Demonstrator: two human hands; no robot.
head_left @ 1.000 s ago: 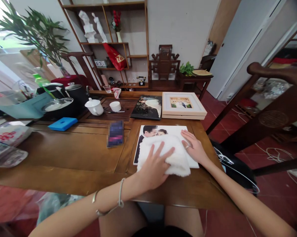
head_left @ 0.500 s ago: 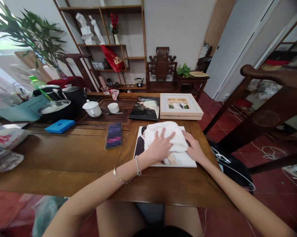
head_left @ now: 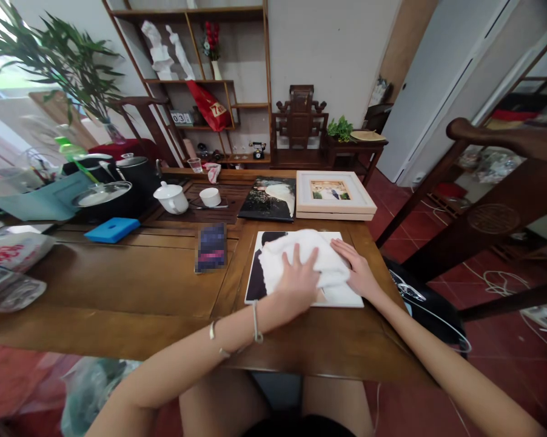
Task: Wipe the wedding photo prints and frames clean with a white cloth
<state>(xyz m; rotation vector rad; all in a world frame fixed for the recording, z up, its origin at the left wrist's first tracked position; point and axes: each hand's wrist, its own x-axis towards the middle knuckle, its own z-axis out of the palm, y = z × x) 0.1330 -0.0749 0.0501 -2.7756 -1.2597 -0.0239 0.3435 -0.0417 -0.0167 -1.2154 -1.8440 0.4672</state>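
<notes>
A folded white towel (head_left: 278,250) lies over a flat photo panel (head_left: 256,278) on the wooden table. Part of a dark suit shows at the panel's left side; the towel and my hands cover most of the picture. With fingers spread, my left hand (head_left: 298,282) presses flat on the middle of the towel. My right hand (head_left: 354,266) rests at the panel's right side, its fingers stretched out along the towel's edge. A bracelet (head_left: 256,321) circles my left wrist.
Behind the panel lie a dark photo board (head_left: 270,200) and a stack of light wooden frames (head_left: 336,212). To the left are a phone-like item (head_left: 210,247), a blue block (head_left: 112,230), a lidded white cup (head_left: 171,198) and a small white bowl (head_left: 210,196). A chair (head_left: 492,212) stands at right.
My left hand has slid toward me with the towel, whose near part now covers more of the panel's lower area. The panel's upper left shows more. My right hand stays almost in place.
</notes>
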